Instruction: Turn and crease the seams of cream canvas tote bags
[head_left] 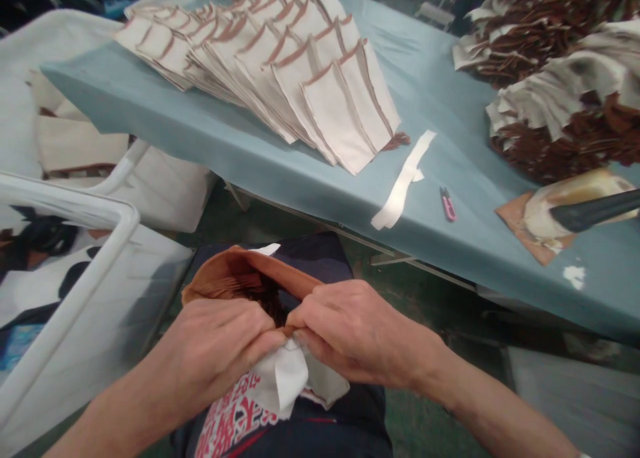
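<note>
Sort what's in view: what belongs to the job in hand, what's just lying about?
Job in hand:
- brown-and-white piece, held by left hand, right hand
- probably the stacked pieces
- probably the brown-and-white piles

Seemingly lying about:
- pink snips
- white strip
- white scrap

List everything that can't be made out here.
All in the head view:
Most fingertips of the left hand and right hand: hidden by the curled hands themselves.
Brown piece: near side hidden behind both hands, inside lost in shadow.
Red lettering: partly covered by the white flap, cut off by the bottom edge.
Black handle: far end cut off by the right edge.
Snips: too small and blurred for any markings.
</note>
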Demonstrator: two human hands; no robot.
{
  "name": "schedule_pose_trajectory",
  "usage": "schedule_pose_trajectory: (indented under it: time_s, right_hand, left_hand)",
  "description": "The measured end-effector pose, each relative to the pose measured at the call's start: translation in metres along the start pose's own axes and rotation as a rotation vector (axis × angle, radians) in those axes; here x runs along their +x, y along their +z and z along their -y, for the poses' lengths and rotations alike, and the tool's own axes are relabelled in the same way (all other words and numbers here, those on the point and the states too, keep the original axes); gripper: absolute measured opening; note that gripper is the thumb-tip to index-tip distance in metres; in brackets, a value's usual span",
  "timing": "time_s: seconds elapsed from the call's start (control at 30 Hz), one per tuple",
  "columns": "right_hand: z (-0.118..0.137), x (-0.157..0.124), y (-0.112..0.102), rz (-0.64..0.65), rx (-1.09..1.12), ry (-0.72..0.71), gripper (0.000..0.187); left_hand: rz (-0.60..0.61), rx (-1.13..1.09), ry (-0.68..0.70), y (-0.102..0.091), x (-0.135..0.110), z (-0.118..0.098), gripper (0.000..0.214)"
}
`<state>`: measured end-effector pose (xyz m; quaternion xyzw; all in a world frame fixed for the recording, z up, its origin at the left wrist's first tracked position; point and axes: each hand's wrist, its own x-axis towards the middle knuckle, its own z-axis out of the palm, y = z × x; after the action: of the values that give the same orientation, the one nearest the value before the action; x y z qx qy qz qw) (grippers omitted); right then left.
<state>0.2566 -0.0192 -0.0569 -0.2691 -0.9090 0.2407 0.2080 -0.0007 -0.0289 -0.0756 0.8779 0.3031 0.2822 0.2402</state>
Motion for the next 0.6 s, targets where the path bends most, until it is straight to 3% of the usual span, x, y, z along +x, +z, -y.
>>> schedule_pose_trajectory:
  time_s: [0.2,0.4,0.5,0.6]
  right_hand:
    - [0.011,0.004,0.001,-0.099,-0.165,-0.085,0.043]
    - [0.01,-0.003,-0.006,-0.171,-0.132,-0.073,0.048]
    - [0.012,-0.008,-0.009,-0.094,-0.08,-0.069,0.042]
    - [0.018,-0.012,-0.011,-0.039,-0.048,-0.07,0.037]
  left_hand:
    - [0.165,-0.225,-0.135,-0.014,0.013,-0.002,0.035]
    - [0.241,-0.173,-0.113,-0.018,0.03,-0.02,0.046]
    - [0.217,-0.082,-0.059,-0.012,0.031,-0.031,0.043]
    - [0.061,0.053,-0.034,0.001,0.024,-0.044,0.036]
